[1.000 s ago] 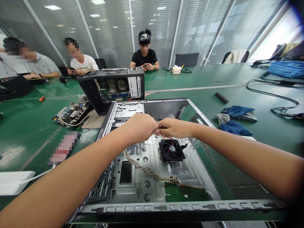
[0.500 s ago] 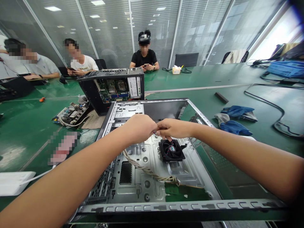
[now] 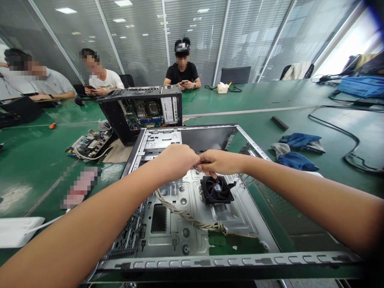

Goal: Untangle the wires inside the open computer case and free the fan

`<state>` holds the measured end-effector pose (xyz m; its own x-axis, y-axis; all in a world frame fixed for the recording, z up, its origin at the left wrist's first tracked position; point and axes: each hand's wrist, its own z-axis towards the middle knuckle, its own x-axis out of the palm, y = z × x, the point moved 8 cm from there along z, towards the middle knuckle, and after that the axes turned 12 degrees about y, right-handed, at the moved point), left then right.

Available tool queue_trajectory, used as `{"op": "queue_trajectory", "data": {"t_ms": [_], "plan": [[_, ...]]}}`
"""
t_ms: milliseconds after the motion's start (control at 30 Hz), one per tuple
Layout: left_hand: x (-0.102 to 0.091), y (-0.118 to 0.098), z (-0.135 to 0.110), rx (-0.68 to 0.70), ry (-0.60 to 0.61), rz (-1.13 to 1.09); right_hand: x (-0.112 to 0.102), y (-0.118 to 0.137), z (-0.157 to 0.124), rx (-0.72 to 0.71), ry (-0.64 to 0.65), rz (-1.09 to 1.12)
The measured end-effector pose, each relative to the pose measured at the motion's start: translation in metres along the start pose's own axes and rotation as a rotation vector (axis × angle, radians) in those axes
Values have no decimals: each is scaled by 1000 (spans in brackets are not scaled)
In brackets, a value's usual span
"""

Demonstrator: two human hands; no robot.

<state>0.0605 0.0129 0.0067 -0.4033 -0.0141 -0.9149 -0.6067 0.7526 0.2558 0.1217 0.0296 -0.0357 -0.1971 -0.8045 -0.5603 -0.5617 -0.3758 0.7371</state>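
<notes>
My left hand (image 3: 179, 161) and my right hand (image 3: 217, 162) meet above the middle of an opened computer case (image 3: 168, 262) lying on its side. Both are closed, fingertips pinched together around a thin dark fan cable, of which only a little shows between them. Just below my right hand is a black cooling fan (image 3: 216, 189) with a round label at its hub. Whether it rests on the case floor or hangs from the cable, I cannot tell. A twisted beige cable bundle (image 3: 183, 214) runs across the case floor.
Behind the case stands another computer tower (image 3: 112, 116) with its board exposed. A loose circuit board assembly (image 3: 93, 142) lies left of it. Blue-grey gloves (image 3: 298, 160) and a black cable (image 3: 339, 120) are at right. A white box (image 3: 21, 231) sits front left. Several people sit across the table.
</notes>
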Motion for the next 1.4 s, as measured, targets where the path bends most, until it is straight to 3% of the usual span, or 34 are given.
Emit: {"op": "queue_trajectory", "data": {"t_ms": [300,633,1233,1400], "plan": [[0,-4,1,12,28,99,-1,-3,1,-1,-22,-10],[-1,1,0,-20,-6,-23,-3,-2,1,-5,-39,-62],[-1,-3,0,-36,91,39,-3,-1,0,-6,-51,-6],[-2,-1,0,-46,23,22,-4,-1,0,-16,-49,-26]]}}
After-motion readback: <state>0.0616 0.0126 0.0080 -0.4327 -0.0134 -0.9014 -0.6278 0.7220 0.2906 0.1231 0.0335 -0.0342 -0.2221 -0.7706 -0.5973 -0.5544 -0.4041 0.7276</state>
